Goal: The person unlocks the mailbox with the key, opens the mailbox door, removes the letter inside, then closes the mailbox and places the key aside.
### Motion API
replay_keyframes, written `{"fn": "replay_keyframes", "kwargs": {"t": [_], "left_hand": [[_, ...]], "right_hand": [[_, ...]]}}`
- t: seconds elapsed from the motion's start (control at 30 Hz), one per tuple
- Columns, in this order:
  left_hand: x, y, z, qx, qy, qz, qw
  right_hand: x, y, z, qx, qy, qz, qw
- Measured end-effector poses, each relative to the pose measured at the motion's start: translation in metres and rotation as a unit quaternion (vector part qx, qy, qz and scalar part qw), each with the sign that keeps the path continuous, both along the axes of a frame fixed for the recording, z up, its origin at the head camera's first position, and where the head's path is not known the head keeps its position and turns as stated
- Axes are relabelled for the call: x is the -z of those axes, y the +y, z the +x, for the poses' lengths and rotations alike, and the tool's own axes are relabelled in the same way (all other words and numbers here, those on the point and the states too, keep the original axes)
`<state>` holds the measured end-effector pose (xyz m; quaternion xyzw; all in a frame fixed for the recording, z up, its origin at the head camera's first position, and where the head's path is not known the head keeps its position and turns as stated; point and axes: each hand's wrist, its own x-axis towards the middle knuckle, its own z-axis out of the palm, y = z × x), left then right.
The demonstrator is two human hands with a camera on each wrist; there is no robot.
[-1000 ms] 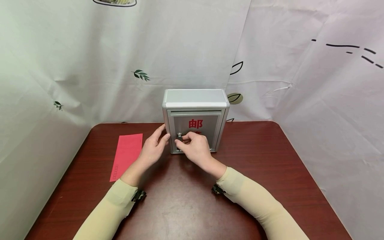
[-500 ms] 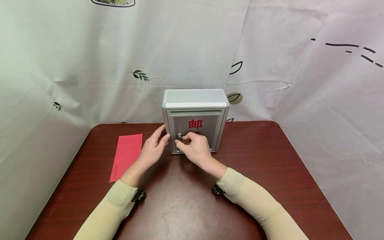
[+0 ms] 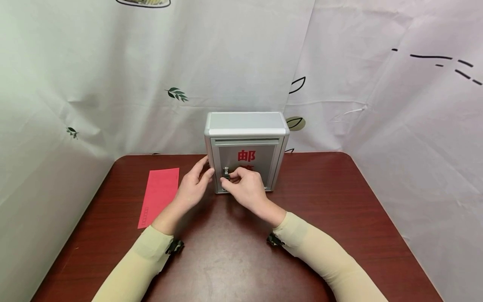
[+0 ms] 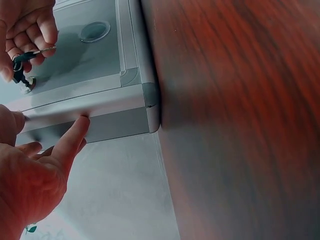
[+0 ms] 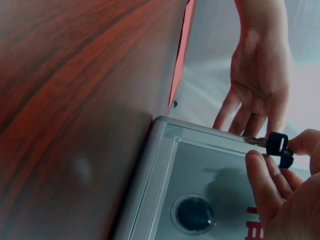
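A silver metal letter box [image 3: 247, 121] with red characters stands upright at the back of the table, its front door closed. A small round lock [image 3: 226, 170] sits at the left of the door. My right hand [image 3: 247, 186] pinches a black-headed key [image 4: 19, 75] at this lock; how deep it sits cannot be told. A second black-headed key [image 5: 276, 144] hangs with it, its blade sticking out past the fingers. My left hand [image 3: 192, 186] rests with nearly straight fingers against the box's left side, seen also in the left wrist view.
A red envelope [image 3: 160, 193] lies flat on the dark red wooden table [image 3: 234, 260], left of the box. White printed cloth [image 3: 241, 54] hangs behind and at both sides. A round window [image 5: 193, 214] is set low in the box's door.
The black key head has shifted slightly lower below the lock, with my right fingers on it. My left hand stays against the box, and the envelope lies where it was.
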<state>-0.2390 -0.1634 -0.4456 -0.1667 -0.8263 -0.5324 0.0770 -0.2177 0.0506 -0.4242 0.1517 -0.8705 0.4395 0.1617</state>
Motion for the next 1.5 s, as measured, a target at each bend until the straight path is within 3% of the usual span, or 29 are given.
{"fn": "replay_keyframes", "kwargs": {"t": [0.43, 0.83, 1.13, 1.5], "left_hand": [[0.001, 0.000, 0.000, 0.001, 0.000, 0.008, 1.0000], [0.000, 0.001, -0.001, 0.000, 0.001, 0.006, 1.0000], [0.000, 0.002, 0.000, 0.003, -0.010, 0.011, 0.9999], [0.000, 0.001, 0.001, -0.007, -0.015, 0.000, 0.9999]], "right_hand": [[0.001, 0.005, 0.012, -0.028, -0.024, -0.017, 0.999], [0.007, 0.014, 0.014, -0.044, -0.076, -0.055, 0.995], [0.011, 0.024, 0.017, -0.087, -0.180, -0.070, 0.977], [0.017, 0.031, 0.018, -0.114, -0.250, -0.050, 0.960]]}}
